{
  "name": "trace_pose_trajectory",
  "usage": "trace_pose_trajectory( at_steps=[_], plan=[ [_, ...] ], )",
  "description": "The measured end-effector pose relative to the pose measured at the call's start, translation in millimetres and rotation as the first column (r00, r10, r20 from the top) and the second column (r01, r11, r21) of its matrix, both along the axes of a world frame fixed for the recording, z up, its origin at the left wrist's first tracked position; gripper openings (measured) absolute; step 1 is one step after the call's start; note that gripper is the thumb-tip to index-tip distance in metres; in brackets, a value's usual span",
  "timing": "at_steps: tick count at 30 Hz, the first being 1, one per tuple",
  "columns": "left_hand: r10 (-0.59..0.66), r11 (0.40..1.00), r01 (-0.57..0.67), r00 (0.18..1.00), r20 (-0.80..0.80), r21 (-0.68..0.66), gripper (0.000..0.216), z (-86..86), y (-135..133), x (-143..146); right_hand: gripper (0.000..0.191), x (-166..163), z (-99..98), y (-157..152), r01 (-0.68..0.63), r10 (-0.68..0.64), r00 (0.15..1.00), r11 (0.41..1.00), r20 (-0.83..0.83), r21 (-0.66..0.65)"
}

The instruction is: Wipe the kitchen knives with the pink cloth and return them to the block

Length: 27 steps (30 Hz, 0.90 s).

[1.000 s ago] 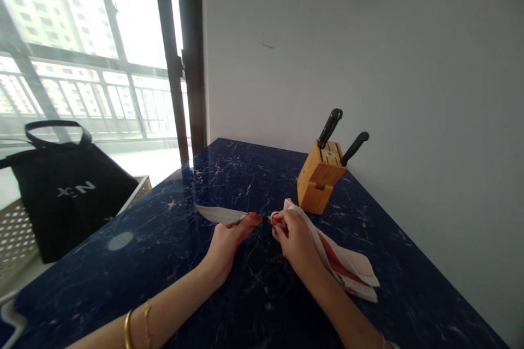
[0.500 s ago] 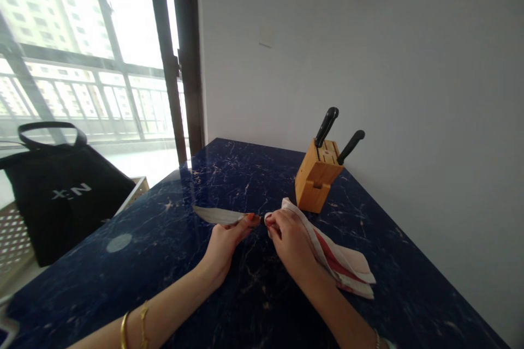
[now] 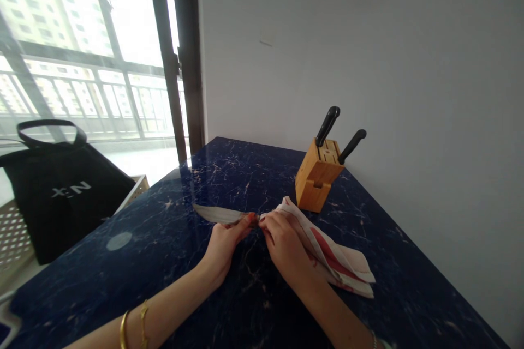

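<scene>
A kitchen knife point(image 3: 216, 214) is held above the dark blue marbled table, its blade pointing left. My left hand point(image 3: 224, 242) is closed on it near where blade and handle meet, thumb on top. My right hand point(image 3: 282, 240) pinches a white and red cloth point(image 3: 341, 256) against the knife's handle end. Most of the handle is hidden by the fingers and cloth. The cloth's loose part trails to the right, beneath and beside my right wrist.
Behind the cloth stands a wooden knife block point(image 3: 317, 180) holding two black-handled knives. A black bag point(image 3: 69, 191) rests on a perforated basket point(image 3: 14, 234) left of the table point(image 3: 164, 262). A pale round spot point(image 3: 119, 241) marks the tabletop. A wall borders the right side.
My right hand has shifted slightly left along the handle with the cloth, closing the gap to my left hand. My left hand and the knife stay almost still.
</scene>
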<state>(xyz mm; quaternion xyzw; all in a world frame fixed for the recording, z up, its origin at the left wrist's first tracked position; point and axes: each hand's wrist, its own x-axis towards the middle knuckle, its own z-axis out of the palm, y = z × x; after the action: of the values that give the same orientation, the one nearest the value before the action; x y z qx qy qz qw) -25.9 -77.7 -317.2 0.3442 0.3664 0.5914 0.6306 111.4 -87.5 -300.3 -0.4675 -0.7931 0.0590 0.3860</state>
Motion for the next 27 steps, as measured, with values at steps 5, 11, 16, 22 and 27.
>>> trace_pose_trajectory(
  at_steps=[5, 11, 16, 22, 27],
  plan=[
    [0.02, 1.0, -0.02, 1.0, -0.017, 0.02, 0.031, -3.5, 2.9, -2.4, 0.017, 12.9, -6.9, 8.3, 0.164, -0.164, 0.986, 0.986, -0.002, 0.001],
    [0.049, 0.999, -0.05, 0.998, 0.025, 0.011, 0.027, -0.3, 5.4, -4.0, 0.016, 25.7, -12.6, 16.7, 0.172, -0.173, 0.985, 0.985, 0.012, 0.031],
    [0.088, 0.996, -0.087, 0.993, 0.075, -0.01, 0.026, 5.4, 7.8, -7.3, 0.011, 32.4, -11.8, 21.8, 0.195, -0.192, 0.98, 0.98, -0.058, 0.046],
    [0.1, 0.995, -0.098, 0.988, 0.114, -0.02, 0.026, 1.4, 13.6, -11.7, 0.011, 37.1, -5.7, 21.3, 0.193, -0.192, 0.981, 0.981, -0.042, 0.029],
    [0.126, 0.992, -0.128, 0.985, 0.117, 0.007, 0.027, 1.1, 20.8, -17.6, 0.015, 39.2, -3.8, 23.0, 0.092, -0.089, 0.987, 0.996, 0.134, -0.02]
  ],
)
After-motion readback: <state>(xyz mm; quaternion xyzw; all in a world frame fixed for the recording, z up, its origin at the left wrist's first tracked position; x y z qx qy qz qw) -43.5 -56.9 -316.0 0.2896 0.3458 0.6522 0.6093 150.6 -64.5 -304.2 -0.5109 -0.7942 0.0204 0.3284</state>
